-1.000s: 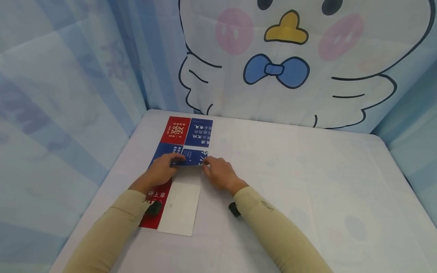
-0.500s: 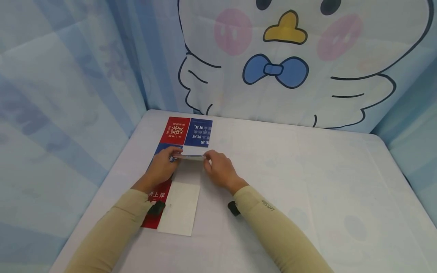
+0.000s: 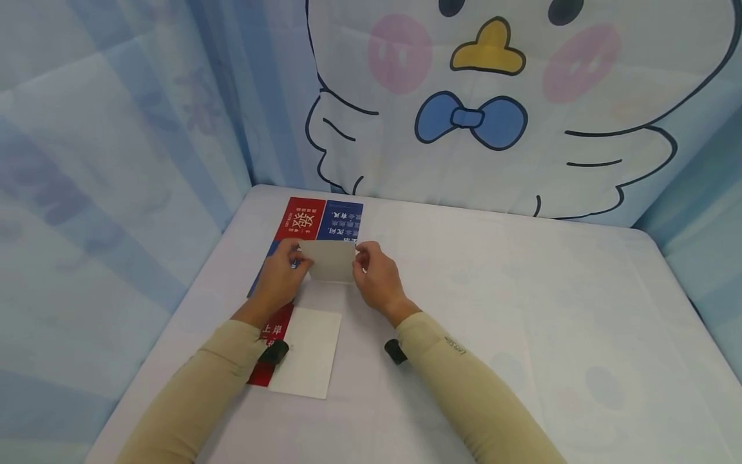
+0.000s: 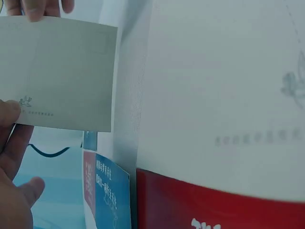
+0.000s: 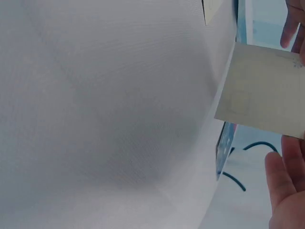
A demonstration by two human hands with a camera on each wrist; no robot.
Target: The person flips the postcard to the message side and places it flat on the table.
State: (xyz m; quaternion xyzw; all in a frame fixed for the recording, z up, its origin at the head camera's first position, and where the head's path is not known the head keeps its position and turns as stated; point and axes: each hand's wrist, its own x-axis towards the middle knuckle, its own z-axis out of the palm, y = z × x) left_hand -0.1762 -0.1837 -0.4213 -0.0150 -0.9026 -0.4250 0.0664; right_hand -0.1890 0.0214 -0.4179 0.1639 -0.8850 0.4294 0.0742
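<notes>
Both hands hold up a postcard [image 3: 327,261] between them, its pale blank-looking back facing me and its lower edge raised off the table. My left hand [image 3: 278,283] pinches its left edge between thumb and fingers; my right hand [image 3: 379,280] pinches the right edge. In the left wrist view the card's back [image 4: 66,71] carries a small printed bird and a line of tiny text. Beyond it lie a red postcard [image 3: 300,219] and a blue postcard [image 3: 343,219], side by side. Below the hands lies a postcard with its white back up [image 3: 307,354].
A blue postcard [image 3: 259,274] lies left of my left hand, partly covered by it. Nearer me is a red postcard [image 3: 277,327], overlapped by my left forearm in this view. The white-covered table [image 3: 522,335] meets a printed curtain [image 3: 469,174] at its far edge.
The held postcard has tilted from its blue printed face, through edge-on, to standing with its pale back toward me. Both hands have risen slightly away from me with it.
</notes>
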